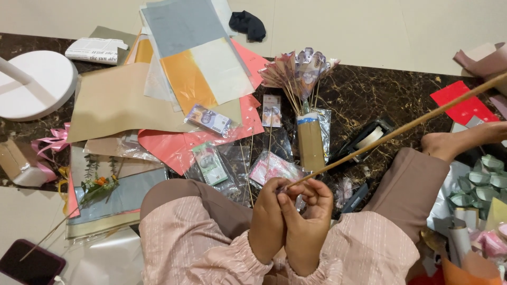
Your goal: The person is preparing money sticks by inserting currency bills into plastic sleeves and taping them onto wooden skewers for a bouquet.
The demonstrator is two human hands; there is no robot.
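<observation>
Both hands meet in front of my lap. My left hand (268, 219) and my right hand (309, 224) pinch the near end of a long thin wooden stick (401, 129), which slants up to the far right. A small folded bit shows between the fingertips; what it is I cannot tell. Beyond my hands, a bunch of folded banknote flowers on sticks (298, 68) stands in a cardboard tube (310, 142). Loose banknotes in clear sleeves (209, 163) lie on the dark marble floor (369, 95).
Sheets of coloured wrapping paper (195, 63) are spread at the back left. A white round stool base (37, 84), pink ribbon (53, 142), a tape dispenser (367, 137), a phone (31, 264), red paper (465, 103) and pale green paper pieces (483, 182) surround me. My bare foot (449, 142) rests right.
</observation>
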